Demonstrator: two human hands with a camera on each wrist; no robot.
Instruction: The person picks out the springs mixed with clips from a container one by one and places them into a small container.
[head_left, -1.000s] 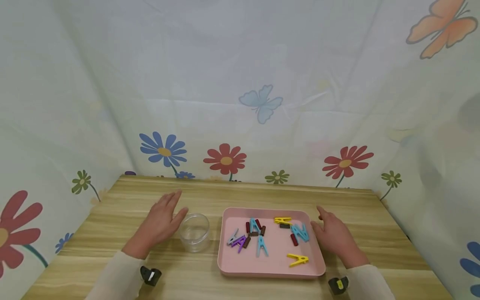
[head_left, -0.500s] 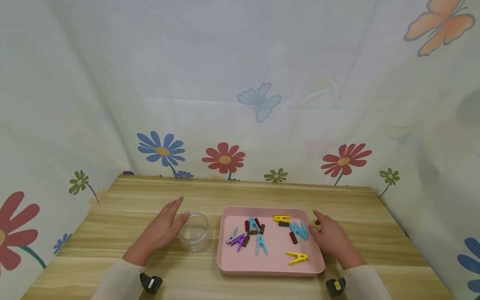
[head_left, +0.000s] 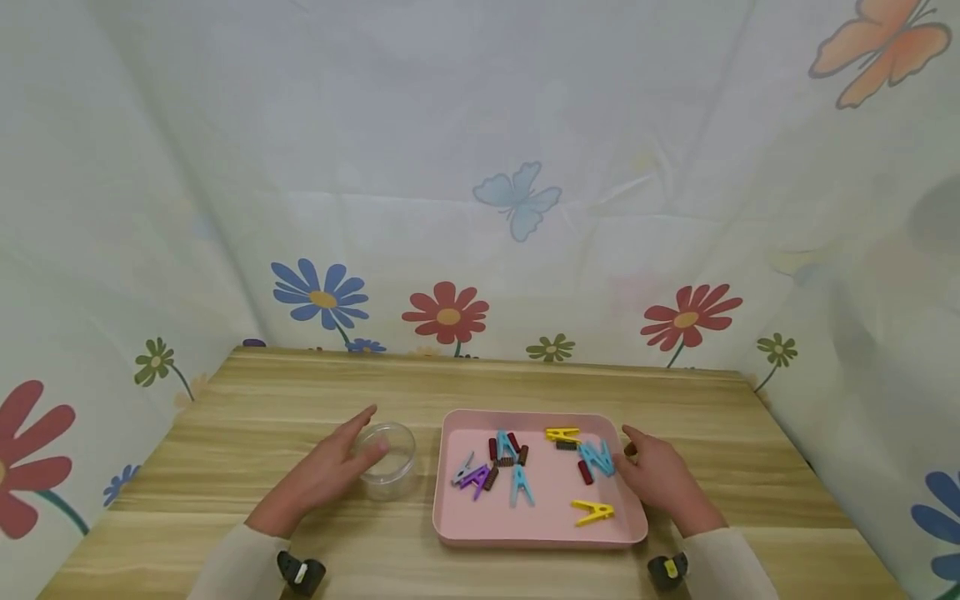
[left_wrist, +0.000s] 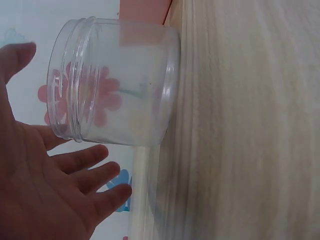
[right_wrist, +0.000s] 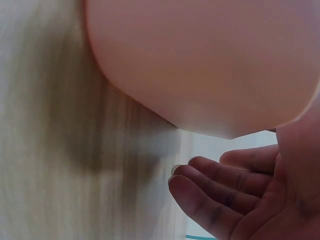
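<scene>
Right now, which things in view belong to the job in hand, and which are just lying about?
Likely part of the job, judging by the hands:
clear jar, beside the left hand
pink tray, at the right hand
coloured clips, in the tray
dark red and brown pieces, in the tray

Only surroundings:
wood-look table
flower-print sheet
black wrist devices

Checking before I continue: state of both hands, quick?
Left hand: open beside the clear, cylindrical, plastic-looking jar, holding nothing.
Right hand: open at the pink, rectangular, plastic-looking tray, holding nothing.
</scene>
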